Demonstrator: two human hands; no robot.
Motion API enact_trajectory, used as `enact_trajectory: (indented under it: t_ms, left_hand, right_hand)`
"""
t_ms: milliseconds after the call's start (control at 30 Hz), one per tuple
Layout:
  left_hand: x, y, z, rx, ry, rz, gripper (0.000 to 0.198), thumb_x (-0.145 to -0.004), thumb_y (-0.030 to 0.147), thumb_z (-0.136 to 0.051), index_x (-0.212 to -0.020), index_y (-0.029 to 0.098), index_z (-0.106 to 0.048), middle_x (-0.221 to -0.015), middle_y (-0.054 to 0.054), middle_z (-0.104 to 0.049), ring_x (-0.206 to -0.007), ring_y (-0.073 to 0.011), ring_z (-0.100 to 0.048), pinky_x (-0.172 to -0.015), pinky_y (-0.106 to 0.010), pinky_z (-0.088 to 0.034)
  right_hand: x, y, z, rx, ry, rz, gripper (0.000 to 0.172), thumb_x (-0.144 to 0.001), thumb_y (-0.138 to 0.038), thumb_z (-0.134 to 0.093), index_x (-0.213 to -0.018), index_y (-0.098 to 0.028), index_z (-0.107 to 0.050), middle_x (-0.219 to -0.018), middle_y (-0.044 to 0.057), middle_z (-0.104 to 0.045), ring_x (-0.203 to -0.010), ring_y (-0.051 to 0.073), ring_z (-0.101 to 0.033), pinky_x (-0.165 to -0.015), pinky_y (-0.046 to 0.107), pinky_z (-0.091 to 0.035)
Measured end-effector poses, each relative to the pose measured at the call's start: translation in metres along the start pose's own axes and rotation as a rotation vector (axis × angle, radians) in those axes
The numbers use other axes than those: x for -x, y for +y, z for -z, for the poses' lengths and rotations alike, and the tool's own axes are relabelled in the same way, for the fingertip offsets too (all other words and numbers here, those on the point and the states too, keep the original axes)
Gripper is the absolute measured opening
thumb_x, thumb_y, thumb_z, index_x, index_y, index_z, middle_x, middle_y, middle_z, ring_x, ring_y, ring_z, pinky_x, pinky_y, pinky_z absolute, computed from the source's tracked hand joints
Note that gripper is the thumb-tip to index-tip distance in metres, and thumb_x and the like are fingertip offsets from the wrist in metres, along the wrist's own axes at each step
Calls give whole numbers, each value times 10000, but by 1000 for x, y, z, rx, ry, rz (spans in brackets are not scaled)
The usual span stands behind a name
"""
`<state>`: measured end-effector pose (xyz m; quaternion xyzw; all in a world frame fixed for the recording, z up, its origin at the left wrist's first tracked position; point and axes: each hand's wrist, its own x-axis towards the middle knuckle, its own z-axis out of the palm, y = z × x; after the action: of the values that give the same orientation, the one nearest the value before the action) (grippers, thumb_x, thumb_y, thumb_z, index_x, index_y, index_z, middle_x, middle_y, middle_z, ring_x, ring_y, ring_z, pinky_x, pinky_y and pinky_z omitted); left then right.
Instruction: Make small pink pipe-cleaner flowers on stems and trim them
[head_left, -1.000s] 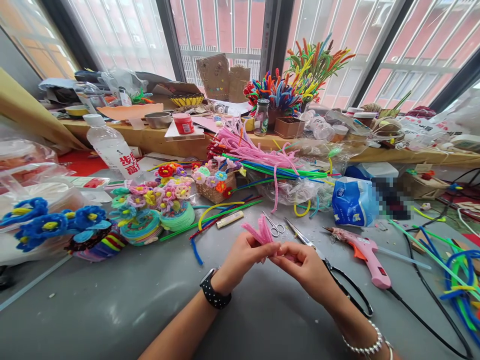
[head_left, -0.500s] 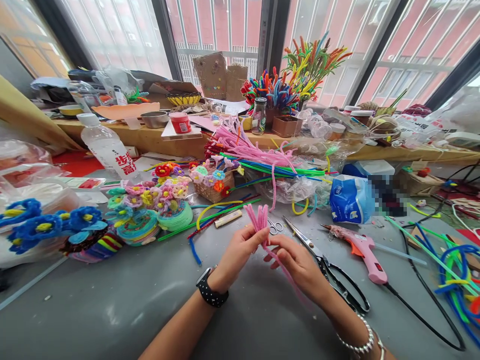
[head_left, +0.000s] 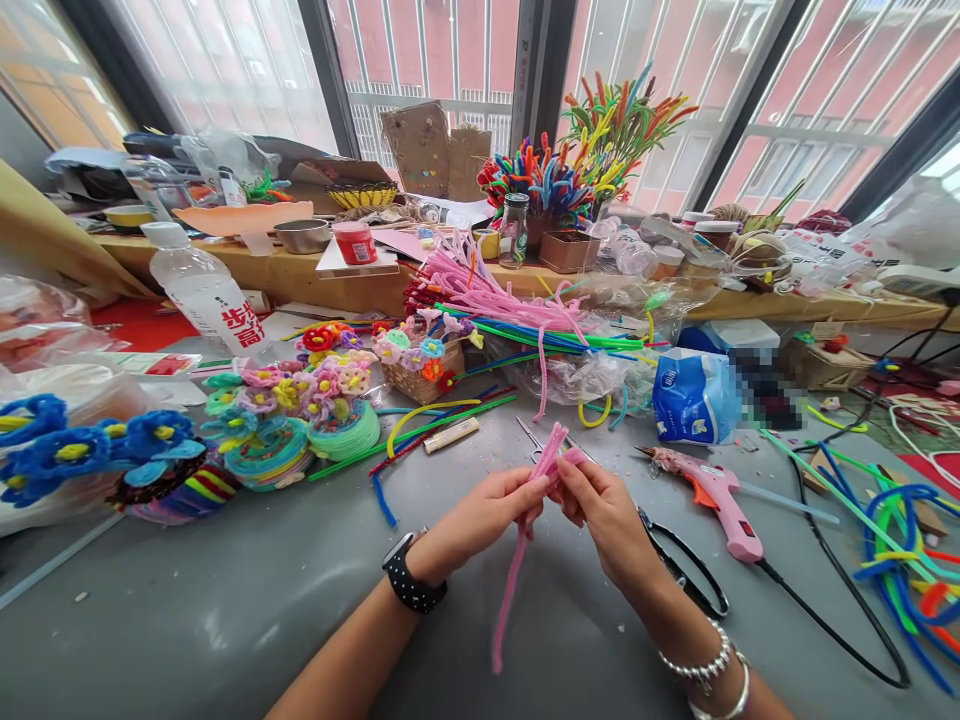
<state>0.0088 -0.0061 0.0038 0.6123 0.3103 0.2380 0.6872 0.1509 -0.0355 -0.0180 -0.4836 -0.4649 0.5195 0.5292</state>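
Note:
Both my hands meet over the grey table (head_left: 225,610) and pinch a bundle of pink pipe cleaners (head_left: 551,452). My left hand (head_left: 484,515), with a black watch on its wrist, grips the bundle from the left. My right hand (head_left: 604,515), with silver bracelets, pinches it from the right. One long pink strand (head_left: 510,590) hangs down from the bundle toward me. Large black-handled scissors (head_left: 679,570) lie just right of my right hand, partly hidden by it.
A pink glue gun (head_left: 712,490) with a black cord lies to the right. Pipe-cleaner flowers (head_left: 300,400), a small basket (head_left: 420,375), a water bottle (head_left: 199,290), a blue tissue pack (head_left: 694,395) and heaps of coloured pipe cleaners (head_left: 517,300) crowd the back. Blue flowers (head_left: 90,450) sit far left.
The pink bundle has turned and shifted right between my hands. A long pink strand that trailed under my right hand now hangs straight down toward me.

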Motion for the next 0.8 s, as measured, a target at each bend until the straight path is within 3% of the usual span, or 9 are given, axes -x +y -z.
enact_trajectory:
  t_ms: [167,367,500,567,700,800]
  left_hand:
    - [1,1,3,33,61,69,315,-732,425,-506,-629,128,-486,-575,24,-487,-549,-78,-458,-579,-212,-364]
    - [1,-4,9,-50,-50,145,322,-741,429,-484,-719,117,-559,-543,20,-528,-505,-76,-467,-517,-198,-338]
    - [1,-6,13,-137,-108,170,338,-738,434,-479,-689,115,-580,-520,19,-532,-499,-78,-474,-502,-191,-319]
    - [2,-5,14,-122,-98,168,342,-731,439,-488,-686,115,-591,-513,23,-527,-496,-77,-470,-508,-192,-326]
    - [4,-4,16,-75,-112,177,353,-706,448,-525,-684,107,-614,-488,26,-516,-472,-74,-458,-516,-200,-337]
    - [5,-1,16,42,-101,143,408,-743,473,-465,-709,97,-619,-480,15,-516,-450,-69,-440,-512,-207,-339]
  right_hand:
    - [-1,0,2,78,118,50,319,-769,-437,-478,-602,-166,-487,-511,-55,-366,-430,62,-287,-396,202,-215]
    - [2,-4,2,560,196,367,306,-805,-329,-457,-545,-169,-478,-538,-27,-395,-505,98,-370,-497,227,-298]
    - [1,0,-4,669,188,512,297,-813,-320,-430,-567,-172,-508,-578,-2,-447,-555,117,-414,-552,244,-315]
    - [-1,1,-6,561,142,412,340,-818,-372,-401,-564,-171,-505,-536,-15,-425,-510,106,-391,-508,237,-298]
    - [-6,0,-9,127,-32,51,357,-742,-484,-481,-664,-145,-562,-449,-63,-362,-398,61,-283,-401,208,-203]
    - [-7,-2,-9,-181,33,-93,328,-651,-457,-603,-667,-130,-583,-393,-93,-326,-364,36,-222,-380,197,-153]
